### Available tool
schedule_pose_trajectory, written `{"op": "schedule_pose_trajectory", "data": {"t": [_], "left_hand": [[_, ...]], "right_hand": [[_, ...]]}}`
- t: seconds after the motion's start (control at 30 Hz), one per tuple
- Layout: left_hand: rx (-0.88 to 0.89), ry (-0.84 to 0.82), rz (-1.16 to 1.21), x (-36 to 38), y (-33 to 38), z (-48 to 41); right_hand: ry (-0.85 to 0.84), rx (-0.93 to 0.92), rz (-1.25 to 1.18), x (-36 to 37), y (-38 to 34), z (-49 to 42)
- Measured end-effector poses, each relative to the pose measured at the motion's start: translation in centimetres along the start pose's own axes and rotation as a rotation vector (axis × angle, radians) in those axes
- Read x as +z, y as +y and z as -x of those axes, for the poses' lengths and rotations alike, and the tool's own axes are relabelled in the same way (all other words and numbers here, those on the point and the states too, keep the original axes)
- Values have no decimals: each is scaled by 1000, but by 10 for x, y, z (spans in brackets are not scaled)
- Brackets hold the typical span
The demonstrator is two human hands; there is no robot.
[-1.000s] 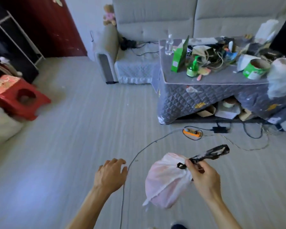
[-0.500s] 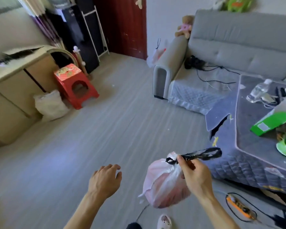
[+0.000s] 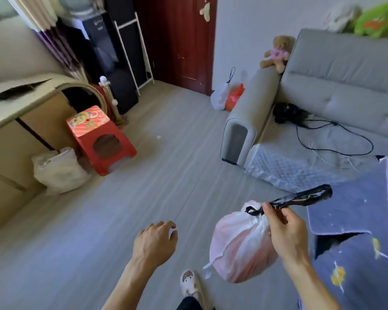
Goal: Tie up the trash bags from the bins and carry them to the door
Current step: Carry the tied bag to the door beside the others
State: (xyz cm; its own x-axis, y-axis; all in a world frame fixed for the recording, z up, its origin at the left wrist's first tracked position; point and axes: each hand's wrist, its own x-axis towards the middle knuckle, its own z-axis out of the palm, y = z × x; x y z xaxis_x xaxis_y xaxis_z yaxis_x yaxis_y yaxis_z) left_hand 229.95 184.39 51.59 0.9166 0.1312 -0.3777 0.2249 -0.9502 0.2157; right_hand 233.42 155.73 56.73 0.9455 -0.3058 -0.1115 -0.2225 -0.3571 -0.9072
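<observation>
the right hand [image 3: 286, 231] pinches the black drawstring [image 3: 300, 199] of the tied white trash bag [image 3: 240, 245], which hangs above the floor at near right. the left hand [image 3: 155, 241] hangs free with fingers loosely curled, holding nothing. two more bags [image 3: 227, 97] lie at far centre beside the red door [image 3: 177, 41].

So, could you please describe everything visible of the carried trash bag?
The trash bag is thin white see-through plastic, bulging round with pinkish contents. Its neck is gathered and tied with a black drawstring, whose loop sticks out to the right. The right hand pinches the drawstring at the knot; it hangs above the floor.
</observation>
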Motion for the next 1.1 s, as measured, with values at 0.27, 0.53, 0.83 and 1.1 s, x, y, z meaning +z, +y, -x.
{"op": "schedule_pose_trajectory", "data": {"t": [0.27,0.53,0.83,1.1], "left_hand": [[88,14,-45,-98,10,-216],[-5,-80,26,-136,17,-416],[-79,-54,110,-237,23,-644],[66,-121,26,-327,22,-899]], "right_hand": [[86,13,-50,97,-78,-178],[-35,52,-121,204,-120,-393],[-82,118,-69,308,-187,-623],[138,257,-165,401,-222,-808]]}}
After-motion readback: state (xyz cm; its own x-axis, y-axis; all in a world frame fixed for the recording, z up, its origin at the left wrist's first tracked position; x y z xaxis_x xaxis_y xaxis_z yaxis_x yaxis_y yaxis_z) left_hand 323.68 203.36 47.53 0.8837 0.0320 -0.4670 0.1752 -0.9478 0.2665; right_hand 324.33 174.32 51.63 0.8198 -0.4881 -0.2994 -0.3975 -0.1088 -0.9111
